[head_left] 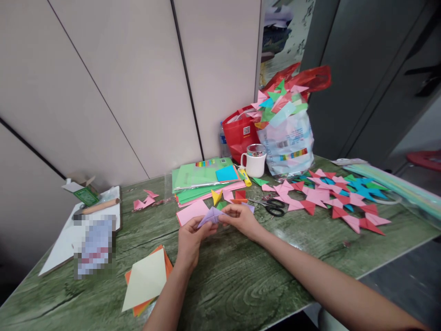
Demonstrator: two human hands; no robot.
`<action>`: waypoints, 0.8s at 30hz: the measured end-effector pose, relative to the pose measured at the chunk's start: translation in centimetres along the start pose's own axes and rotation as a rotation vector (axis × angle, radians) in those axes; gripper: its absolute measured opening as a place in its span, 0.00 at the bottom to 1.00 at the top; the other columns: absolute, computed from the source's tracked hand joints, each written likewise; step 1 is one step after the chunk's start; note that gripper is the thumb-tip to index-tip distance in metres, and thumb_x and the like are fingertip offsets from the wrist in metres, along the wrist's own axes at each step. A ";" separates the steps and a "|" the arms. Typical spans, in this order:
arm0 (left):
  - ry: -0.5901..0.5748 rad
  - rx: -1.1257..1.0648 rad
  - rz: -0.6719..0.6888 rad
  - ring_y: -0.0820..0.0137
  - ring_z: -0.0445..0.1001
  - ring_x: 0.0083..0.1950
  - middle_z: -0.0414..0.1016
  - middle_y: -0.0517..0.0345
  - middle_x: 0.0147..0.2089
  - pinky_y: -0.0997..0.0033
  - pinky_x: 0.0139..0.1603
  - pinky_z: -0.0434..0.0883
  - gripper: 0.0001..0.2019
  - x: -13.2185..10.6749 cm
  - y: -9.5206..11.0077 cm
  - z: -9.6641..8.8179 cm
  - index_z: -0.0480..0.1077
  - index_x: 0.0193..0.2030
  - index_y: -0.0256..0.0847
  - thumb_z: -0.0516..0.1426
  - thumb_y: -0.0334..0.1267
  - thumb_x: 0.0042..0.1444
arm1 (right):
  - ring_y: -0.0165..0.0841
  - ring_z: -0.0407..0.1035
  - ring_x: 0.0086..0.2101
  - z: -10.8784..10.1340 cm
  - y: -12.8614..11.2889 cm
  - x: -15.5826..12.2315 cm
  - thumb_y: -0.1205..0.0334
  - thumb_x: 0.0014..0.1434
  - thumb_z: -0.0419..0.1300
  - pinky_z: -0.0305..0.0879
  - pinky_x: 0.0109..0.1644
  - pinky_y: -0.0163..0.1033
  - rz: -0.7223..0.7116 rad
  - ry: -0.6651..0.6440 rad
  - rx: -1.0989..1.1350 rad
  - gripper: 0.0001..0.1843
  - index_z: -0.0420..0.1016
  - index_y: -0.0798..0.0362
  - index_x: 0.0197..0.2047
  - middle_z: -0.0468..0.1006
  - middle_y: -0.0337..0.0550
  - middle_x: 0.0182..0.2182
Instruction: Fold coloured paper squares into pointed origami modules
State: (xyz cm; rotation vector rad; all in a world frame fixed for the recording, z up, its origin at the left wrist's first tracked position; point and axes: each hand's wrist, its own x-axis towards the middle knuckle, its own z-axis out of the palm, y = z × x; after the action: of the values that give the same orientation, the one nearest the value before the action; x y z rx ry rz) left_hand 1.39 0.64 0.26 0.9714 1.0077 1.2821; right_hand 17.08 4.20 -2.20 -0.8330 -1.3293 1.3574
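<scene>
A purple piece of folded paper (211, 215) is held above the green table, its creases making a pointed shape. My left hand (192, 235) pinches its left side between thumb and fingers. On its right corner the fingers of my right hand (243, 220) are closed. Just behind the hands lie a pink sheet (193, 211), a yellow folded piece (216, 197) and an orange-red one (240, 195). Another purple bit (248, 208) shows partly behind my right hand. Black-handled scissors (274, 207) rest to the right of it.
Stacked colored paper (203, 177) lies at the back, beside a white mug (255, 162). A bag (287, 138) overflows with folded pieces. Star-like folded paper (319, 195) spreads rightward. Cream and orange sheets (146, 278) lie front left, near a white board (62, 246) with a hammer (99, 207).
</scene>
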 end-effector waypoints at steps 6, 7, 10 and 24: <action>0.047 0.058 0.013 0.66 0.77 0.30 0.79 0.54 0.29 0.68 0.34 0.74 0.11 0.1 -0.2 -0.1 0.74 0.29 0.34 0.65 0.37 0.38 | 0.28 0.65 0.20 0.1 -0.1 -0.1 0.52 0.38 0.67 0.64 0.26 0.35 0.018 -0.021 -0.023 0.17 0.73 0.56 0.25 0.72 0.35 0.18; 0.041 0.073 0.010 0.65 0.77 0.30 0.79 0.54 0.29 0.68 0.34 0.74 0.12 0.1 -0.2 0.0 0.74 0.30 0.34 0.65 0.37 0.38 | 0.27 0.65 0.20 0.1 -0.1 -0.2 0.51 0.38 0.67 0.64 0.26 0.35 0.023 -0.021 -0.030 0.17 0.72 0.56 0.25 0.72 0.36 0.18; 0.018 0.108 -0.010 0.64 0.78 0.30 0.79 0.53 0.29 0.67 0.33 0.74 0.15 0.0 -0.1 0.1 0.75 0.34 0.35 0.64 0.39 0.38 | 0.26 0.64 0.19 0.2 -0.1 -0.3 0.52 0.39 0.67 0.62 0.24 0.34 0.041 -0.030 -0.047 0.17 0.71 0.56 0.26 0.72 0.35 0.19; -0.001 0.056 -0.066 0.62 0.78 0.29 0.79 0.52 0.27 0.68 0.31 0.75 0.13 -0.1 -0.6 0.1 0.75 0.29 0.33 0.65 0.41 0.38 | 0.23 0.57 0.16 0.1 0.2 -0.2 0.48 0.38 0.66 0.54 0.19 0.31 0.025 -0.007 -0.127 0.19 0.69 0.56 0.23 0.66 0.32 0.15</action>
State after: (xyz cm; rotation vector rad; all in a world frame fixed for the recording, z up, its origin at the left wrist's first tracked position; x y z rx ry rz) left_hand 1.65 0.53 -0.28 0.9739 1.0708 1.2043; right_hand 16.99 4.02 -2.36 -0.9332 -1.4265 1.3068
